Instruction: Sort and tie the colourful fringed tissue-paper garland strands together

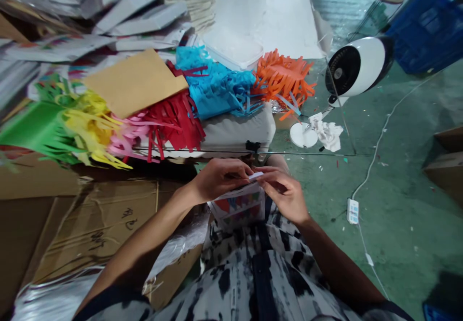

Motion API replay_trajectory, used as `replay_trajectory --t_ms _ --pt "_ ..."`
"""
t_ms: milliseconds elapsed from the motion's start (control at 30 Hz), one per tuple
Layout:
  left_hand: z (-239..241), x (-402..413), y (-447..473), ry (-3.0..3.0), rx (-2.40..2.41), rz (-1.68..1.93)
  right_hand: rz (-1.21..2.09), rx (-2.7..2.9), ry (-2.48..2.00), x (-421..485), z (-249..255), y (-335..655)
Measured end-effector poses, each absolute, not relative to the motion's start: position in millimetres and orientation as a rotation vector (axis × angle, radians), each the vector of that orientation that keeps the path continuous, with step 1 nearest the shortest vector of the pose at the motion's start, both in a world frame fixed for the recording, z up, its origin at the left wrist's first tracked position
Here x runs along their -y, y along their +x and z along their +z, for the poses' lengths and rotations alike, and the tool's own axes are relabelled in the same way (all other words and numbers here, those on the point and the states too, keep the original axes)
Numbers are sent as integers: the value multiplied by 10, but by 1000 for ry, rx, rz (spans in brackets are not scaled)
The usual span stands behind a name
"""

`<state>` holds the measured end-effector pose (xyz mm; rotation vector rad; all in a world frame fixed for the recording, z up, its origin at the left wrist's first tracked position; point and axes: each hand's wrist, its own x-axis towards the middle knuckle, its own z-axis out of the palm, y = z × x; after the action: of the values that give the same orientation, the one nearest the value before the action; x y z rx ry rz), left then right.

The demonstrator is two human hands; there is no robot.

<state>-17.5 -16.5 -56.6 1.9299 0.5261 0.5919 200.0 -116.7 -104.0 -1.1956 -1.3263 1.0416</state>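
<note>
My left hand (220, 179) and my right hand (284, 193) meet over my lap, both closed on a small white packet (240, 205) printed with coloured triangles. The fingers pinch its top edge, where a white flap shows between them. The packet rests against my patterned clothing. In front of my hands lies a table edge with heaps of fringed paper: green (34, 133), yellow (90, 123), pink (126, 135), red (173, 118), blue (215, 87) and orange (284, 80).
A brown envelope (135, 82) lies on the fringes. A clear plastic box (233, 48) sits behind the blue heap. A white fan (356, 68) stands on the green floor at right, beside crumpled paper (327, 133), a power strip (352, 211) and blue crates (428, 27). Cardboard boxes (97, 224) stand at left.
</note>
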Motion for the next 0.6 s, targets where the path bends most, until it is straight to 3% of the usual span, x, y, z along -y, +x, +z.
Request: replay_trajectory --t_ms 233,600 --pt "-588 75 -271 1960 -446 497 1270 1082 -1112 1140 -1083 1977" --pt "-569 80 -291 2088 -368 470 1268 1107 -1182 1153 -1064 1979"
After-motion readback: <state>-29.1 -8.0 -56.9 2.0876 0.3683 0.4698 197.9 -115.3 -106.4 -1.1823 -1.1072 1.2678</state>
